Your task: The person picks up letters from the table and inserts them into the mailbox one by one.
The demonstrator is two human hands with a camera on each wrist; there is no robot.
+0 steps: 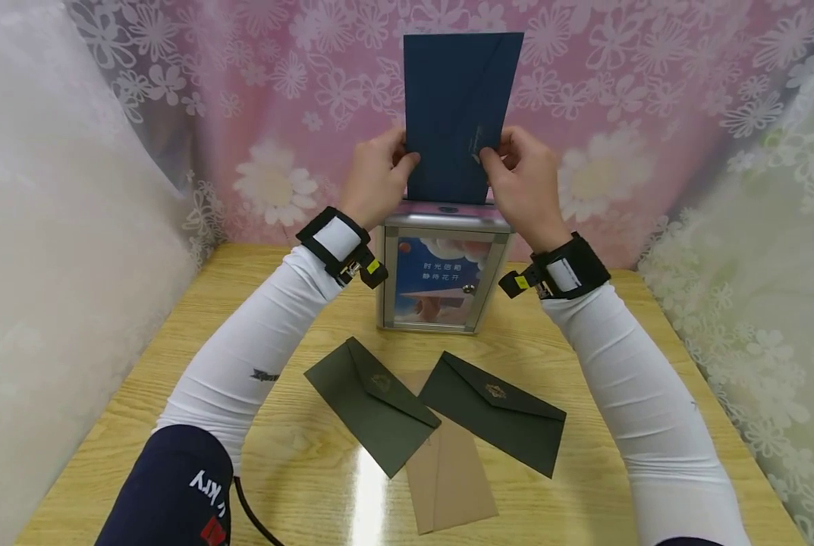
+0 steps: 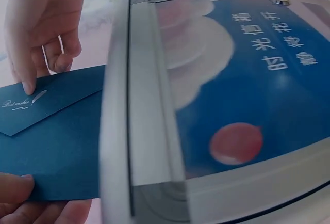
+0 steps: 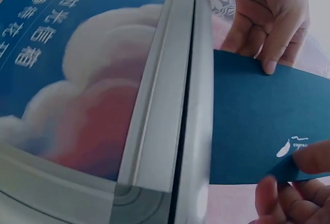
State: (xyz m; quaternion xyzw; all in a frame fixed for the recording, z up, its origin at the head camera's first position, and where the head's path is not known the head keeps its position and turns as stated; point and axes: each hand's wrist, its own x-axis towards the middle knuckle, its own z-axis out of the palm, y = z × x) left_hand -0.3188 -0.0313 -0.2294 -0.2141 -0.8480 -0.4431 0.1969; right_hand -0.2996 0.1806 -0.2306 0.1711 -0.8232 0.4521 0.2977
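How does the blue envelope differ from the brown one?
The blue envelope is held on end; the brown envelope lies flat on the table. The left hand and right hand grip the blue envelope; neither touches the brown envelope. Both are oblong.

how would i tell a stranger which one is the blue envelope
Find the silver-framed box on the wooden table. At its top, the left hand and right hand hold the blue envelope by its side edges. Unlike the two dark green envelopes and the brown envelope lying on the table, it is blue and stands upright.
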